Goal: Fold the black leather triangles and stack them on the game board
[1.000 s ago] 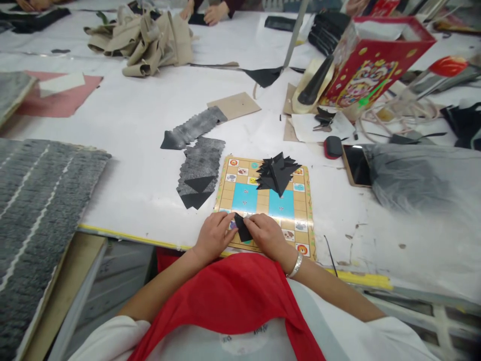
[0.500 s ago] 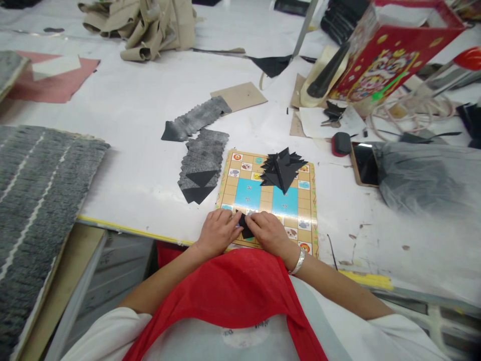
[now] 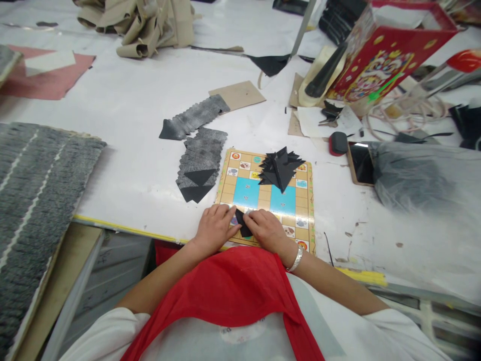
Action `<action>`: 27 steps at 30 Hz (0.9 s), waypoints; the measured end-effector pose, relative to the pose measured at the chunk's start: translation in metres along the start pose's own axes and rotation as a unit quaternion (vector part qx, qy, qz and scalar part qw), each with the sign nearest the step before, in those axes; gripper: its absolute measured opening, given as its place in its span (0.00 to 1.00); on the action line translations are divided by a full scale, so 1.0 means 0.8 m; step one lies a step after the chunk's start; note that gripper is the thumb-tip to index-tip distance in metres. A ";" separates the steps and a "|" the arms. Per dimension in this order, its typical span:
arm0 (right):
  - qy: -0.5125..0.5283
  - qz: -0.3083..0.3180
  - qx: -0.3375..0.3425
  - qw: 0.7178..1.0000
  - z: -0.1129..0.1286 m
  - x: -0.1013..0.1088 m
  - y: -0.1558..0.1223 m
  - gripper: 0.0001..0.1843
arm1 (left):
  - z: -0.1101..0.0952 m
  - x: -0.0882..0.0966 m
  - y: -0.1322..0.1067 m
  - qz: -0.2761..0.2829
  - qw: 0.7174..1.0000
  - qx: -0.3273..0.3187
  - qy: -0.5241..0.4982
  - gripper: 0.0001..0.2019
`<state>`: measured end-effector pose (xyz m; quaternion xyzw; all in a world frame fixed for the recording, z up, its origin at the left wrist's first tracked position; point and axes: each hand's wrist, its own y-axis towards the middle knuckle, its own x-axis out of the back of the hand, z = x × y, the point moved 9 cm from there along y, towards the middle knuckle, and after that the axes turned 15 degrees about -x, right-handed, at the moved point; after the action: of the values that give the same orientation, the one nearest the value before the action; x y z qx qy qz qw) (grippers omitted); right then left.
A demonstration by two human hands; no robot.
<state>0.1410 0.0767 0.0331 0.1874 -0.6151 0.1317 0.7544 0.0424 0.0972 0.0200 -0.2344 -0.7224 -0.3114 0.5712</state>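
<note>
A small black piece of leather-like sheet lies on the game board at its near edge, between my two hands. My left hand has its thumb and forefinger at the piece's left edge. From the other side, the curled fingers of my right hand press down on it and hide part of it. A pile of folded black pieces sits on the board's far right part. Left of the board, flat black pieces with grey speckled backs overlap in a row. A second such row stretches behind, touching a beige card.
A phone and a plastic-wrapped bundle are on the right. Behind them stand a red box and a small black-and-red case. A grey textile stack fills the left. Beige pieces are heaped at the back.
My left hand's fingers have spread a little away from the black piece, so more of it shows. My right hand stays on it. The whole view has shifted slightly.
</note>
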 end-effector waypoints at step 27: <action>-0.025 -0.030 -0.049 0.998 -0.023 0.003 -0.050 0.16 | -0.055 -0.004 0.005 -0.008 0.991 -0.115 0.065 0.26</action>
<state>0.1748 0.0493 0.0276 0.1720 -0.6333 0.0738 0.7509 0.0757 0.0689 0.0246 -0.2723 -0.6444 -0.4118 0.5840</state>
